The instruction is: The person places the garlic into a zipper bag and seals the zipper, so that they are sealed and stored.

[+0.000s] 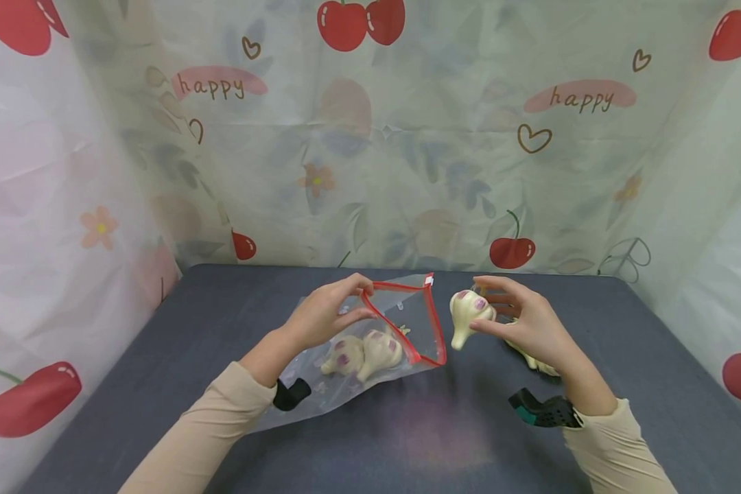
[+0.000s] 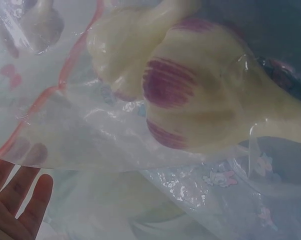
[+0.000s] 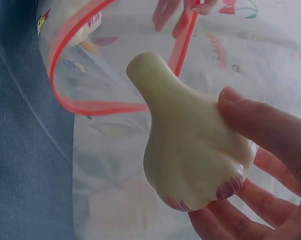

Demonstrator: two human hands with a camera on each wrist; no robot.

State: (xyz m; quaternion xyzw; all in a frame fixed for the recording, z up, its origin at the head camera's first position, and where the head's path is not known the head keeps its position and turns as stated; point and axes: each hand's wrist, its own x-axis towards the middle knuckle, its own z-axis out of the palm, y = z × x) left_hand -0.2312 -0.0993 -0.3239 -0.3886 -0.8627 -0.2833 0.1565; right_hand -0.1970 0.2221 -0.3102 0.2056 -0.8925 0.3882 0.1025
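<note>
My left hand [image 1: 327,314] pinches the red-edged mouth of a clear zip bag [image 1: 330,396] and the mouth gapes to the right. Two garlic bulbs [image 1: 381,353], pale with purple patches, lie inside the bag. Seen from the left wrist, a bulb [image 2: 205,95] shows large through the plastic. My right hand [image 1: 534,322] holds another garlic bulb [image 1: 466,310] between thumb and fingers, just right of the opening and outside it. In the right wrist view this bulb [image 3: 190,140] has its stem toward the red rim [image 3: 105,107].
Behind my right hand, pale garlic-like pieces [image 1: 540,366] lie on the dark table [image 1: 407,439], partly hidden. A white slider [image 1: 429,280] sits at the bag's top corner. Cherry-printed curtains [image 1: 395,171] enclose the table at the back and sides.
</note>
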